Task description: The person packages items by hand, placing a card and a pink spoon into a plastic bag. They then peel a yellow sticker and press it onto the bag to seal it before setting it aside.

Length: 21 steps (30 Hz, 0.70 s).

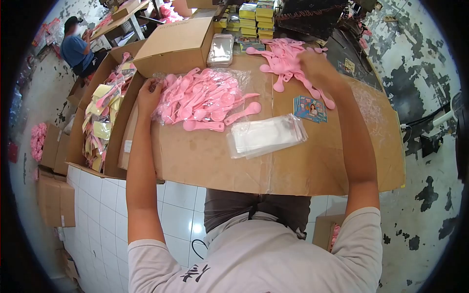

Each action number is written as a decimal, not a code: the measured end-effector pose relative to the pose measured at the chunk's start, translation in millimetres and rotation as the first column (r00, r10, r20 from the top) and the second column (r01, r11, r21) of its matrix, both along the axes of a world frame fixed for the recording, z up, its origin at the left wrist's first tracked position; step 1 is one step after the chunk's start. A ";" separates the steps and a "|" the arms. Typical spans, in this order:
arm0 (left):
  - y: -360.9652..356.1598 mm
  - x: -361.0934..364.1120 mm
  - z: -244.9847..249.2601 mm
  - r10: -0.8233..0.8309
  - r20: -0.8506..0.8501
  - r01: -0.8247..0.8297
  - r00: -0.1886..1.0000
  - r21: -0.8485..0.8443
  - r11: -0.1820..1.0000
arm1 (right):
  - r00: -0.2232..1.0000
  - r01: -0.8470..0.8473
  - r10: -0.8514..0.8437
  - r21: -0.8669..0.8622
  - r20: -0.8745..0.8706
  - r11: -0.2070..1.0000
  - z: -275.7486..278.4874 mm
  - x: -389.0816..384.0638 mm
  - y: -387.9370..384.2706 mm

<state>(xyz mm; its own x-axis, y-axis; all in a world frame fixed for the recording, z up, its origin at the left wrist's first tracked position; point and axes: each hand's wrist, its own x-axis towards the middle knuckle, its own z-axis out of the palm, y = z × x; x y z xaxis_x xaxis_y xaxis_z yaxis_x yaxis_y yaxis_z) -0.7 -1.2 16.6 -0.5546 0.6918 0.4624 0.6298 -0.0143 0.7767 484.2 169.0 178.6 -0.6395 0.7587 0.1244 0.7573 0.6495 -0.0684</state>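
Observation:
My left hand (149,96) is at the left edge of a clear plastic bag (239,78) full of pink measuring spoons (200,93), its fingers curled on the plastic. Over a loose pile of pink spoons (282,61) at the back of the cardboard-covered table is my right hand (318,68); motion smears it and its fingers are hard to make out. A stack of small printed cards (310,109) lies just in front of that pile. Nearer to me rests a stack of clear plastic sleeves (266,136). Two spoons (243,113) lie partly outside the bag.
An open carton (113,141) of packed pink spoons stands along the left side. Behind the bag are a closed cardboard box (173,44) and a clear case (221,50). Stacks of yellow-edged cards (256,19) stand farther back. A person in blue (77,51) sits at the far left.

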 end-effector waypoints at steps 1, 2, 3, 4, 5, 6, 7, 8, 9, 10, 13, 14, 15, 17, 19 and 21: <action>-0.7 2.6 0.3 -0.002 0.008 0.002 1.000 0.005 1.000 | 0.995 -0.050 0.079 0.354 -0.068 0.934 -26.1 7.9 25.8; -0.6 3.9 0.8 -0.003 0.014 0.003 1.000 0.013 1.000 | 0.979 -0.065 0.178 0.667 -0.103 0.742 -43.4 11.8 40.5; 0.5 3.0 0.6 -0.006 0.018 0.006 1.000 0.018 1.000 | 0.930 -0.169 0.307 0.511 -0.200 0.843 -49.0 8.0 38.4; 1.4 1.5 -1.4 -0.008 0.023 0.007 1.000 0.023 1.000 | 0.857 -0.295 0.406 0.345 -0.316 0.891 -54.2 -0.3 26.9; 1.0 0.3 -4.3 -0.009 0.028 0.008 1.000 0.023 1.000 | 0.766 -0.433 0.465 0.177 -0.445 0.884 -61.3 -7.7 13.7; 0.7 -0.8 -5.6 -0.004 0.022 0.004 1.000 0.013 1.000 | 0.797 -0.488 0.456 0.022 -0.396 0.872 -60.9 -17.0 -10.7; 1.0 -1.9 -6.3 0.000 0.015 0.000 1.000 0.002 1.000 | 0.822 -0.522 0.454 -0.136 -0.344 0.842 -60.3 -25.9 -34.7; 1.5 -2.4 -6.3 0.003 0.006 -0.003 1.000 -0.009 1.000 | 0.805 -0.556 0.495 -0.125 -0.328 0.822 -68.9 -33.2 -48.4; 1.5 -1.8 -5.8 -0.006 0.012 0.006 1.000 -0.005 1.000 | 0.787 -0.588 0.533 -0.115 -0.312 0.801 -80.5 -39.7 -58.8; 0.9 -0.8 -6.0 -0.014 0.018 0.014 1.000 -0.002 1.000 | 0.767 -0.619 0.570 -0.105 -0.295 0.778 -86.5 -42.7 -63.2; -0.7 2.2 -4.6 -0.019 0.018 0.019 1.000 0.009 1.000 | 0.771 -0.622 0.603 -0.041 -0.208 0.782 -85.8 -43.0 -62.7; -1.2 4.1 -4.7 -0.018 0.017 0.017 1.000 0.013 1.000 | 0.780 -0.614 0.597 -0.044 -0.188 0.788 -85.3 -41.8 -63.1; -1.0 3.1 -7.1 -0.005 0.001 0.005 1.000 0.000 1.000 | 0.790 -0.604 0.590 -0.047 -0.167 0.795 -85.0 -39.4 -64.3; 1.2 -0.6 -8.9 0.017 -0.033 -0.018 0.999 -0.022 1.000 | 0.808 -0.587 0.581 -0.040 -0.099 0.809 -83.8 -36.8 -63.5; 1.5 1.1 -9.2 -0.010 0.004 0.010 1.000 0.002 1.000 | 0.816 -0.577 0.577 -0.028 -0.005 0.816 -84.2 -36.7 -62.2; 0.6 2.5 -10.9 -0.013 0.012 0.013 1.000 0.013 1.000 | 0.802 -0.597 0.597 0.011 -0.024 0.802 -83.8 -34.7 -56.5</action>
<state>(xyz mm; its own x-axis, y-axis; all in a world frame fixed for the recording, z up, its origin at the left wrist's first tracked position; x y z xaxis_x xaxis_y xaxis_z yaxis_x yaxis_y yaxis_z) 1.8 -0.6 5.7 -0.5511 0.6932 0.4645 0.6201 -0.0323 0.7839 449.5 112.5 94.9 -0.9624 0.2278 0.1481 0.2180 0.9727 -0.0795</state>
